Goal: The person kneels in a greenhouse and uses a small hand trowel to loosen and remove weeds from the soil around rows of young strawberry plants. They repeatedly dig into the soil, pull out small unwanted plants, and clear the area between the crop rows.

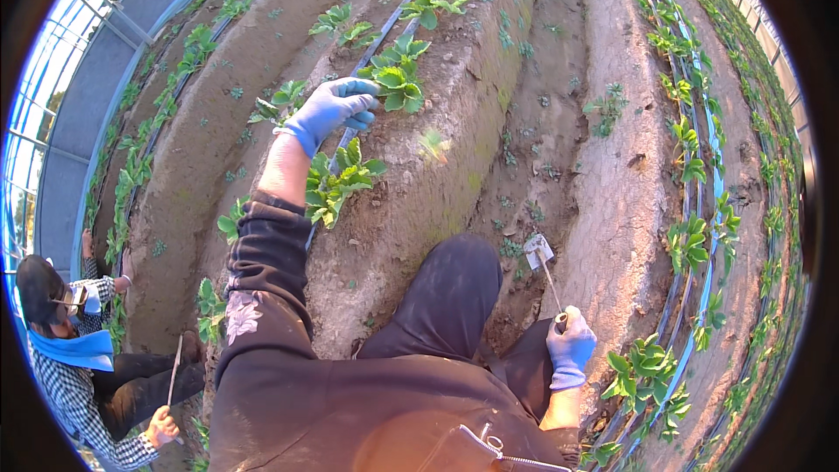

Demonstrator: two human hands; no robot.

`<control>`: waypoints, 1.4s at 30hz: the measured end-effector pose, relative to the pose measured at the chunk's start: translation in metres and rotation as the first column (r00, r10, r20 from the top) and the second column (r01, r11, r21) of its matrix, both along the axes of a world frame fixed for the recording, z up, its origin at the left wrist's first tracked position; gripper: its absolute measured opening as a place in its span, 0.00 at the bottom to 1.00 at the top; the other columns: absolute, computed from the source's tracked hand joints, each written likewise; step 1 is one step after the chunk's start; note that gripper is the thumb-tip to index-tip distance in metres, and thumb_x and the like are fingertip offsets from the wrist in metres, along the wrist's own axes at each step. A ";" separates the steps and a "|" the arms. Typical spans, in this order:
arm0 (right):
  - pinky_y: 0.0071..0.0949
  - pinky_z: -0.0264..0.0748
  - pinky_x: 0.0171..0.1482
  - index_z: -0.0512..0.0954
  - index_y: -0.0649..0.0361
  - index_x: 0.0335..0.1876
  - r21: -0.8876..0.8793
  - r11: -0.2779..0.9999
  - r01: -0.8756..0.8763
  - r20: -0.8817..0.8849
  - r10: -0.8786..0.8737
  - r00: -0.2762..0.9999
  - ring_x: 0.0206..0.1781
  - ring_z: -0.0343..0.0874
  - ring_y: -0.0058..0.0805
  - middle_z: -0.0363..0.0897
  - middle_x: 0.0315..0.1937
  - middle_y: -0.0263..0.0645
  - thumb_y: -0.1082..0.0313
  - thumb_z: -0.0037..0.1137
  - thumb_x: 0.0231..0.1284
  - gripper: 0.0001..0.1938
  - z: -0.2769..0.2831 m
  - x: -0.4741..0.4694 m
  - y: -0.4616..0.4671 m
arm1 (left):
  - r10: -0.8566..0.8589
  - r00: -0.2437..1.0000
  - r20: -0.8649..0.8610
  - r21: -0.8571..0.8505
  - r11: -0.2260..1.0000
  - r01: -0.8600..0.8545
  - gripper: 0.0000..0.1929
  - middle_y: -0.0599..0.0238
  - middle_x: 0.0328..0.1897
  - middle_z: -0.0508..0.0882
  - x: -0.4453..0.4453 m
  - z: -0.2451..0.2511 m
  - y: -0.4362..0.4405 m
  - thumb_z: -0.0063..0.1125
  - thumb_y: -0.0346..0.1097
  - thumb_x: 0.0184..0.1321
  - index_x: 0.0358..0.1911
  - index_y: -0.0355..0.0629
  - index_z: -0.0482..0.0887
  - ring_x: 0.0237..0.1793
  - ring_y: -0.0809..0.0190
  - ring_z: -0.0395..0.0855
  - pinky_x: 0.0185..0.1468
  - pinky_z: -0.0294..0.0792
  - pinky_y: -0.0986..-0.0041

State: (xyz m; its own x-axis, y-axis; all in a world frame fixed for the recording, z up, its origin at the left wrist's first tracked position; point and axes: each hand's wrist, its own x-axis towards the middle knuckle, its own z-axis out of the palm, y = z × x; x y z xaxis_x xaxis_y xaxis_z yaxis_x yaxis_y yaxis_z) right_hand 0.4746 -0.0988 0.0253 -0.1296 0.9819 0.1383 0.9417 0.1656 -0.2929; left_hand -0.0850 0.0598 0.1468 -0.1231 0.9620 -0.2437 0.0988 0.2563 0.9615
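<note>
My left hand [335, 110], in a blue-grey coated glove, reaches over a raised soil bed at the edge of a strawberry plant [397, 75]. Its fingers are bent beside the leaves; whether they pinch anything cannot be made out. Lower on the same bed another strawberry plant [342, 183] grows next to my wrist and a drip line [387, 29]. At the right, my gloved right hand [570, 346] is closed on the handle of a small hoe [549, 276]. The hoe's flat metal blade, with soil on it, points away from me over the furrow.
Small weeds [607, 108] dot the furrow [524, 164] and the bed sides. A bed on the right carries strawberry plants and a blue hose [714, 164]. At the lower left a co-worker [72, 354] crouches with a long-handled tool [175, 370]. A greenhouse wall [72, 105] stands beyond.
</note>
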 end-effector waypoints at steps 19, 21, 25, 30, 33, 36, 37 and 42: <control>0.42 0.79 0.32 0.75 0.47 0.35 -0.014 0.999 0.032 -0.047 -0.032 0.998 0.30 0.86 0.41 0.83 0.27 0.37 0.62 0.62 0.57 0.06 0.003 0.000 -0.002 | -0.422 -0.024 -0.907 -0.418 0.904 -0.095 0.13 0.48 0.53 0.88 0.025 -0.067 0.037 0.56 0.37 0.59 0.45 0.46 0.89 0.57 0.44 0.86 0.59 0.78 0.54; 0.42 0.79 0.32 0.75 0.47 0.35 -0.026 0.998 0.062 -0.036 -0.062 0.997 0.31 0.86 0.41 0.83 0.27 0.38 0.61 0.62 0.58 0.06 0.002 0.000 -0.004 | -0.505 -0.151 -0.850 -0.504 0.862 -0.051 0.12 0.48 0.52 0.88 0.034 -0.064 0.038 0.57 0.35 0.59 0.44 0.47 0.89 0.56 0.43 0.86 0.59 0.78 0.55; 0.45 0.80 0.33 0.77 0.48 0.36 -0.055 0.962 0.268 -0.303 -0.272 0.913 0.31 0.86 0.47 0.84 0.26 0.41 0.60 0.63 0.57 0.07 0.010 0.013 -0.008 | -0.220 0.091 -0.971 -0.168 0.905 0.391 0.07 0.52 0.46 0.85 0.059 -0.068 0.015 0.57 0.30 0.58 0.39 0.48 0.86 0.46 0.42 0.85 0.50 0.78 0.55; 0.47 0.81 0.38 0.77 0.51 0.36 0.040 0.906 0.421 -0.234 -0.401 0.886 0.34 0.87 0.48 0.85 0.28 0.45 0.62 0.63 0.58 0.06 0.009 0.053 0.001 | -0.030 0.402 -0.915 0.209 0.817 0.537 0.15 0.50 0.50 0.83 0.138 -0.069 -0.066 0.63 0.34 0.58 0.50 0.45 0.83 0.48 0.43 0.84 0.54 0.77 0.56; 0.47 0.81 0.41 0.77 0.54 0.40 -0.001 0.920 0.392 -0.030 -0.392 0.919 0.36 0.86 0.52 0.85 0.31 0.48 0.62 0.64 0.55 0.11 0.011 0.083 0.004 | -0.039 0.216 -0.976 0.115 0.745 0.656 0.23 0.50 0.60 0.82 0.150 -0.095 -0.107 0.64 0.37 0.57 0.58 0.45 0.81 0.59 0.44 0.79 0.64 0.71 0.54; 0.48 0.81 0.44 0.77 0.57 0.41 0.022 0.936 0.351 -0.090 -0.347 0.933 0.39 0.86 0.52 0.85 0.33 0.50 0.62 0.65 0.54 0.13 -0.007 0.106 0.000 | -0.031 -0.023 -0.999 -0.039 0.752 0.658 0.28 0.53 0.68 0.77 0.153 -0.121 -0.136 0.64 0.44 0.57 0.62 0.46 0.79 0.72 0.45 0.69 0.80 0.52 0.48; 0.48 0.81 0.44 0.76 0.57 0.41 0.054 0.947 0.316 -0.083 -0.311 0.947 0.40 0.86 0.52 0.85 0.33 0.50 0.62 0.66 0.54 0.13 -0.014 0.113 0.000 | 0.006 -0.135 -0.991 -0.087 0.739 0.668 0.27 0.53 0.68 0.78 0.154 -0.122 -0.143 0.63 0.45 0.57 0.61 0.45 0.80 0.74 0.45 0.68 0.81 0.48 0.47; 0.47 0.81 0.44 0.77 0.59 0.39 0.107 0.956 0.273 -0.085 -0.265 0.961 0.40 0.85 0.52 0.84 0.32 0.53 0.64 0.66 0.55 0.11 -0.016 0.112 0.002 | 0.034 -0.091 -0.995 -0.030 0.783 0.621 0.26 0.56 0.67 0.79 0.142 -0.136 -0.144 0.61 0.46 0.58 0.59 0.44 0.81 0.75 0.46 0.66 0.81 0.46 0.45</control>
